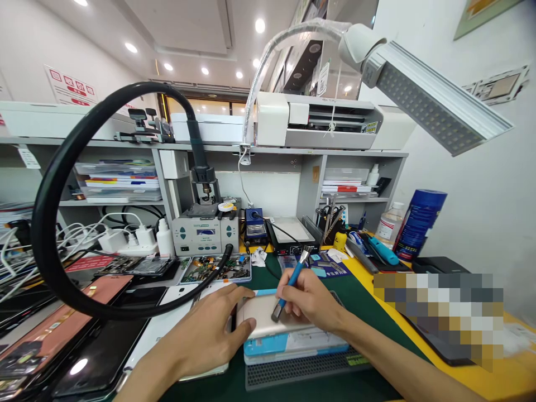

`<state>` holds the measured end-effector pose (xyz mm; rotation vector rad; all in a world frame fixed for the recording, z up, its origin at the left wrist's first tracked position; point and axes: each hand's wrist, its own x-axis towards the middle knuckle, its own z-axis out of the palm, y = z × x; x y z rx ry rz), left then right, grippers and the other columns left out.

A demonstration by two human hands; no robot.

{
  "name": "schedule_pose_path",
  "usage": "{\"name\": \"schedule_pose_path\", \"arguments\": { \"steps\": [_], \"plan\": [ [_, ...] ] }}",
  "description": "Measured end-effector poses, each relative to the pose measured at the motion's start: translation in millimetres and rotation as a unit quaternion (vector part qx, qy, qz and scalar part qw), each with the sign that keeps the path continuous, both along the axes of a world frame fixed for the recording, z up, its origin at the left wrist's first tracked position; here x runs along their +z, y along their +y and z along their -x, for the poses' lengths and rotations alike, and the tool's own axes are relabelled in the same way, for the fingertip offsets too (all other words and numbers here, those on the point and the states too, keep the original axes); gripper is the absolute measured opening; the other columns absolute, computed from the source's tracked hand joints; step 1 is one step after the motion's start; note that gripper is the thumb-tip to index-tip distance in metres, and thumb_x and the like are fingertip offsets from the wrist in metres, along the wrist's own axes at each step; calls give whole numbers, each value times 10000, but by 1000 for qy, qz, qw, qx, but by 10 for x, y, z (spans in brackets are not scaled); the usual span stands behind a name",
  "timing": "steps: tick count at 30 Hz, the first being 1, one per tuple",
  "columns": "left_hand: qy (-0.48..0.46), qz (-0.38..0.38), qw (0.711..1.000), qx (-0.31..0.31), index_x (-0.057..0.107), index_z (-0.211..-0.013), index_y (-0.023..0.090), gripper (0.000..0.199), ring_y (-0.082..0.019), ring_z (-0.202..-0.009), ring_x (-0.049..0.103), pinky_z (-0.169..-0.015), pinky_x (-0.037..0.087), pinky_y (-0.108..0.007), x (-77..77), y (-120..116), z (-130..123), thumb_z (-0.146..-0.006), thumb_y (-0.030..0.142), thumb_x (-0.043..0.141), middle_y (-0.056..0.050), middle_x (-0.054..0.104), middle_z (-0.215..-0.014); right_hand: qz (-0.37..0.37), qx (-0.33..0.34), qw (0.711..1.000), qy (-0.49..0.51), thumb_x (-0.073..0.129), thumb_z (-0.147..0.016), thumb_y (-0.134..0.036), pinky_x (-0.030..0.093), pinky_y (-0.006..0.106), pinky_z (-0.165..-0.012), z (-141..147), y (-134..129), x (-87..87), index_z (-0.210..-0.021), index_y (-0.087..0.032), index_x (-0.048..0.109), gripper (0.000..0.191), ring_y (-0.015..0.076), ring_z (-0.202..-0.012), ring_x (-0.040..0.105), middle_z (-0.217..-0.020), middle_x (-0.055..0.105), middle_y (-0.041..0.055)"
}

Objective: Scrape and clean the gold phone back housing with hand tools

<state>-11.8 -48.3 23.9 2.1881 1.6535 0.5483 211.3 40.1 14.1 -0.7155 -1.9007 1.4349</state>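
Note:
My right hand (307,298) pinches a blue-handled brush (296,277) with metal ferrules, its lower end down at the surface of a flat gold device (259,317), which looks like a tablet lying back up. My left hand (209,329) rests at the device's left end, fingers spread, thumb and fingertips touching it. Under the device sits a stack of flat plastic cases with blue and clear sides (268,346). Those cases lie on a grey perforated plate (285,373) on the green mat. My right hand hides the device's right part.
A thick black hose (54,167) loops over the left side from a soldering station (203,231). Phones and a white tablet (146,326) lie left. Behind is a tray of small parts (215,268). A lamp (435,95) overhangs the right, above bottles and a blue can (421,223).

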Motion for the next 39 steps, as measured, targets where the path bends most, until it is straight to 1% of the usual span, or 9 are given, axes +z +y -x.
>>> {"name": "schedule_pose_path", "arguments": {
  "steps": [4, 9, 12, 17, 21, 27, 32, 36, 39],
  "plan": [
    [-18, 7, 1000, 1, 585, -1313, 292, 409, -267, -1024, 634, -854, 468, -356, 13, -26, 12, -940, 445, 511, -59, 671, -1199, 29, -8, 999, 15, 646, -830, -321, 346, 213, -426, 7, 10, 12, -683, -162, 591, 223, 98, -413, 461, -467, 516, -34],
    [-61, 58, 996, 32, 500, -1392, 254, 602, -278, -1081, 617, -917, 476, -369, -12, -44, 62, -866, 519, 621, -86, 634, -1281, 49, 15, 998, 31, 698, -786, -335, 323, 200, -376, 7, 23, 2, -704, -154, 606, 219, 92, -377, 445, -475, 564, -15],
    [-120, 75, 990, 21, 495, -1348, 285, 562, -239, -1081, 603, -939, 468, -334, -24, -39, 51, -850, 474, 672, -38, 623, -1223, 56, -38, 992, 109, 693, -796, -367, 261, 196, -334, -55, 73, 24, -716, -151, 619, 242, 82, -347, 402, -483, 576, -3],
    [-202, 14, 979, -1, 595, -1040, 276, 174, -166, -899, 550, -785, 436, -252, -41, -10, -17, -933, 413, 582, 23, 568, -976, -20, -136, 974, 180, 706, -833, -425, 290, 195, -374, -215, 101, 200, -737, -153, 631, 298, 85, -415, 445, -539, 573, 3],
    [-228, -15, 974, -10, 606, -886, 237, 209, -146, -775, 483, -690, 382, -246, -38, 22, -60, -940, 435, 568, 25, 520, -864, -134, -168, 965, 150, 690, -868, -447, 424, 225, -474, -204, -17, 331, -750, -151, 646, 322, 124, -526, 551, -615, 602, 28],
    [-233, 4, 972, -41, 631, -757, 203, 277, -143, -731, 461, -683, 365, -251, 5, 26, -104, -923, 423, 596, 27, 532, -743, -214, -94, 972, 21, 590, -970, -418, 523, 269, -667, -65, -245, 405, -812, -173, 701, 312, 181, -749, 672, -803, 691, 58],
    [-244, 26, 968, -54, 645, -780, 203, 270, -122, -689, 373, -631, 323, -234, 14, 2, -119, -938, 410, 570, 48, 461, -709, -234, -68, 969, -36, 587, -966, -395, 467, 252, -558, -58, -319, 401, -807, -191, 694, 279, 177, -708, 636, -752, 669, 44],
    [-251, 31, 966, -56, 658, -801, 201, 269, -125, -691, 369, -630, 330, -233, 10, 4, -119, -934, 417, 568, 43, 469, -718, -243, -79, 967, -15, 582, -969, -364, 495, 257, -619, -25, -329, 354, -843, -194, 692, 238, 172, -741, 637, -809, 670, 45],
    [-252, 29, 966, -53, 631, -775, 201, 274, -125, -689, 353, -638, 331, -235, -2, 5, -117, -935, 414, 565, 45, 454, -705, -241, -69, 968, -13, 580, -966, -357, 482, 239, -578, 21, -350, 322, -878, -198, 686, 210, 153, -707, 608, -827, 656, 40]
  ]
}}
